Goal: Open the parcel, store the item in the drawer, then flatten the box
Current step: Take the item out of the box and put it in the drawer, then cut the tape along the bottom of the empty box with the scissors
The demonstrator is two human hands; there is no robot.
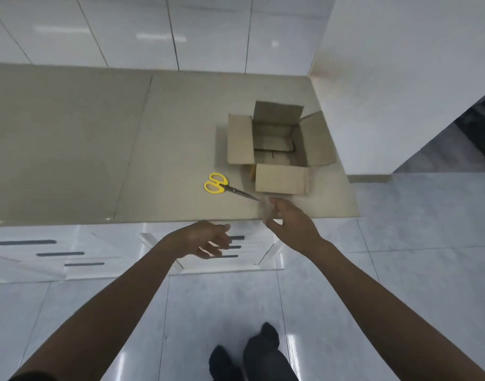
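A brown cardboard box (277, 149) stands on the beige counter (98, 147) at its right end, all four flaps open; its inside looks bare, with only the bottom flaps showing. My right hand (288, 221) hovers over the counter's front edge just below the box's near flap, fingers spread, holding nothing. My left hand (208, 239) hangs lower, in front of the white drawers (227, 251), fingers loosely apart and holding nothing. I cannot see the item from the parcel.
Yellow-handled scissors (222, 185) lie shut on the counter left of the box, blades pointing toward my right hand. A white wall or cabinet (400, 92) rises right of the box. More drawers with dark handles (43, 251) sit at lower left. My feet (249, 353) stand on grey tiles.
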